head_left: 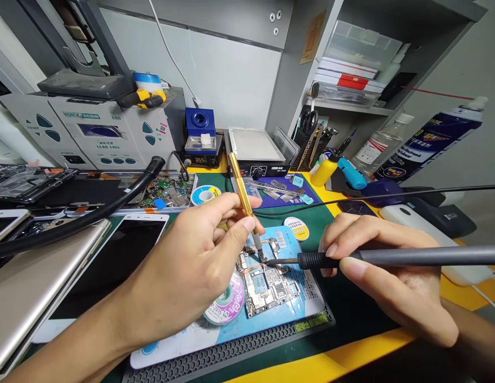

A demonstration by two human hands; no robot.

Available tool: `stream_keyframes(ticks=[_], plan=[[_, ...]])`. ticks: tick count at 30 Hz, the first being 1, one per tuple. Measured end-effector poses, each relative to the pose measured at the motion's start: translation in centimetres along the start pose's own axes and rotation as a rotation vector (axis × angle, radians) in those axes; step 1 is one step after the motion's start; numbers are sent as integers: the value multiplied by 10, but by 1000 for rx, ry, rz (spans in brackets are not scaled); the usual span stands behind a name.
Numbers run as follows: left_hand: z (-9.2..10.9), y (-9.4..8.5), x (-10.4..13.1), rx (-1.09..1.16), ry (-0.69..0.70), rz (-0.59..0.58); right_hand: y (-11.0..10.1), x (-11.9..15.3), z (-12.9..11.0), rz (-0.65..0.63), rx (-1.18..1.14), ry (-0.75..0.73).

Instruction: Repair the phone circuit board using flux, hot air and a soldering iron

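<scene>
My left hand point(207, 255) pinches a gold-handled knife tool point(241, 186), its tip pointing down at a circuit board point(267, 287). In my right hand point(383, 266) is a black soldering iron point(414, 256), held like a pen. The iron's tip meets or nearly meets the knife tool's tip over the upper part of the board; exact contact is too small to tell. The board lies on a blue and white card point(239, 332). A solder wire spool point(225, 303) rests on the card left of the board, partly behind my left hand.
Phones point(123, 260) lie at the left. A hot air station point(99, 130) stands at the back left, its black hose point(123, 199) curving forward. Behind are a soldering station point(201, 143) and a heating plate point(255, 146). A spray can point(434, 141) and bottle point(385, 141) stand right.
</scene>
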State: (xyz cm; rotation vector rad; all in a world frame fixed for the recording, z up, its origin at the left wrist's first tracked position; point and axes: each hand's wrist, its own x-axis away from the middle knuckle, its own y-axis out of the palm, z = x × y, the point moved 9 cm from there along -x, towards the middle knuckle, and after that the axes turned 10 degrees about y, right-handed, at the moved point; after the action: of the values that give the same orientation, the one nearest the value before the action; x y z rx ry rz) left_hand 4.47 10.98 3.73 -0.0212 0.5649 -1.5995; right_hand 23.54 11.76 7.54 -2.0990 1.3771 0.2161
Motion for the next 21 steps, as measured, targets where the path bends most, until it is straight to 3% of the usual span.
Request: stream_keyframes(ticks=[21], plan=[[-8, -4, -2, -75, -55, 113, -2, 1, 6, 1, -24, 8]])
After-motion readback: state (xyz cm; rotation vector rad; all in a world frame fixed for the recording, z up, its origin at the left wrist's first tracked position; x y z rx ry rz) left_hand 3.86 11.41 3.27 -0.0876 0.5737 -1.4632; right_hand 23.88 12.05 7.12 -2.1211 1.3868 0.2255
